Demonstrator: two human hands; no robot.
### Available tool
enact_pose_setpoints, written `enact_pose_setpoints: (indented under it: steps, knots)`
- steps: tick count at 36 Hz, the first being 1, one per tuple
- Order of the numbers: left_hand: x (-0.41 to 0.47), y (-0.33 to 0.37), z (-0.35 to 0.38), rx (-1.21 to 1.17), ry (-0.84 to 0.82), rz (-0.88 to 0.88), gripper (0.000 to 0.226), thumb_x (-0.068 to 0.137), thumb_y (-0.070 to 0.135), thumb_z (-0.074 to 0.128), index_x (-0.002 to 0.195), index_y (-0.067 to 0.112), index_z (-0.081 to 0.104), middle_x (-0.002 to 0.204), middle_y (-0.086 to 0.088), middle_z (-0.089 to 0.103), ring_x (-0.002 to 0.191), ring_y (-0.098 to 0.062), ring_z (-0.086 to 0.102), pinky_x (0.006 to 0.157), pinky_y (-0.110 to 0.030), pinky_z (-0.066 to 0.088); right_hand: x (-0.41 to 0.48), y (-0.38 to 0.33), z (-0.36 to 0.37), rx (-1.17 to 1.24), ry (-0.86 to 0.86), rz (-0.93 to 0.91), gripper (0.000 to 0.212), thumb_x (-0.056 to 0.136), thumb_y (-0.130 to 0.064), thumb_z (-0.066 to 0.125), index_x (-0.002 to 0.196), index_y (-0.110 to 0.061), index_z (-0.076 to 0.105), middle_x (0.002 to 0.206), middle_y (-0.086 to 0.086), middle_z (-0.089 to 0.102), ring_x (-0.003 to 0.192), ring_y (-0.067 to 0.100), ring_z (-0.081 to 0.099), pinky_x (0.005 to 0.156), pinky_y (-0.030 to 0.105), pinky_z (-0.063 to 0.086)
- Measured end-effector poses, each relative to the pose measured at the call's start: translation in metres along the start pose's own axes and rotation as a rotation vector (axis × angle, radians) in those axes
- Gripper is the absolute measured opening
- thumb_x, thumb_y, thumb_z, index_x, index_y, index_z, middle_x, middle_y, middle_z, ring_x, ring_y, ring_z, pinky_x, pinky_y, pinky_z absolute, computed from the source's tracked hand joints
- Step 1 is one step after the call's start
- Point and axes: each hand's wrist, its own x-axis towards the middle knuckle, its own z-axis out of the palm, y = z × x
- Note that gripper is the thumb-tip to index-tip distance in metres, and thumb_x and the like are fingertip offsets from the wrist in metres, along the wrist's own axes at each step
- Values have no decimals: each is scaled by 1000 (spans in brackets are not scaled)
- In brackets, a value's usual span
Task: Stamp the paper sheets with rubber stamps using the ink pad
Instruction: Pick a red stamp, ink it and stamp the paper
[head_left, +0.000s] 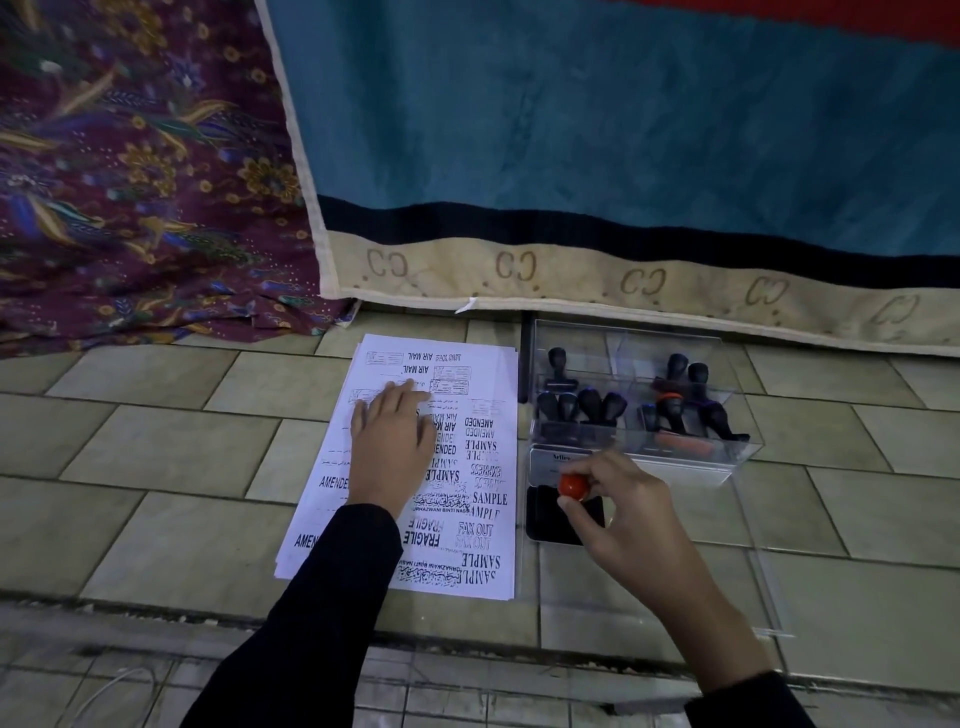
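A stack of white paper sheets (483, 525) lies on the tiled floor, its top sheet covered with black stamp marks. My left hand (392, 441) rests flat on it, fingers straight. To the right lies the open black ink pad (550, 519) with its lid raised behind it. My right hand (618, 512) pinches a stamp by its red knob (573, 486) and holds it over the pad; the stamp's lower part is hidden by my fingers.
A clear plastic box (727, 452) with several black-handled stamps stands just behind the ink pad. Its clear lid (763, 597) lies on the floor to the right. A blue blanket (571, 130) and a patterned purple cloth (130, 182) hang behind.
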Motion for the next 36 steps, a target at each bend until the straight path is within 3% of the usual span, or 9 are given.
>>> enact_pose_setpoints:
  steps: [8, 15, 20, 24, 29, 31, 36]
  knots:
    - [1, 1, 0, -9, 0, -2, 32, 93, 22, 44, 123, 21, 55, 143, 1, 45, 138, -16, 30, 116, -46, 12, 2, -3, 0, -28, 16, 35, 20, 77, -11, 74, 96, -13, 68, 87, -7, 61, 78, 8, 62, 72, 30, 57]
    - [0, 0, 0, -11, -2, -3, 32, 93, 22, 43, 122, 22, 54, 143, 1, 45, 138, -16, 30, 117, -45, 11, -1, -3, 2, 15, 36, 81, 21, 74, -8, 77, 93, -14, 69, 87, -7, 64, 79, 7, 64, 73, 28, 57]
    - [0, 1, -1, -18, -14, 0, 32, 93, 23, 42, 124, 22, 54, 145, 1, 43, 140, -15, 27, 117, -45, 10, -5, -4, 1, 6, 16, 64, 24, 74, -9, 77, 95, -16, 69, 88, -11, 63, 81, 5, 63, 75, 19, 55]
    - [-1, -1, -2, -20, -19, 3, 32, 94, 24, 42, 124, 22, 53, 145, 2, 43, 140, -14, 26, 117, -43, 8, 2, -5, -3, -44, -33, 76, 23, 78, -16, 74, 100, -17, 68, 92, -7, 64, 81, 7, 63, 77, 21, 55]
    - [-2, -1, -4, -26, -21, 14, 33, 95, 24, 42, 126, 23, 53, 146, 2, 42, 140, -15, 26, 117, -43, 7, 34, -19, -10, 87, -2, 80, 24, 78, -14, 73, 101, -14, 68, 96, -4, 63, 80, 4, 63, 75, 3, 48]
    - [-2, -1, -4, -19, -27, 10, 33, 95, 25, 42, 126, 23, 52, 146, 2, 41, 140, -15, 26, 117, -43, 8, 56, -28, -9, 124, 41, 53, 25, 79, -13, 73, 104, -14, 68, 100, -1, 63, 83, 8, 65, 78, 9, 51]
    - [-2, 0, -4, 12, -25, 13, 32, 95, 25, 43, 124, 23, 54, 145, 2, 43, 139, -16, 29, 116, -45, 11, 117, -39, 13, 56, 49, -15, 26, 82, -12, 68, 108, -11, 64, 106, 10, 64, 89, 23, 64, 85, 37, 54]
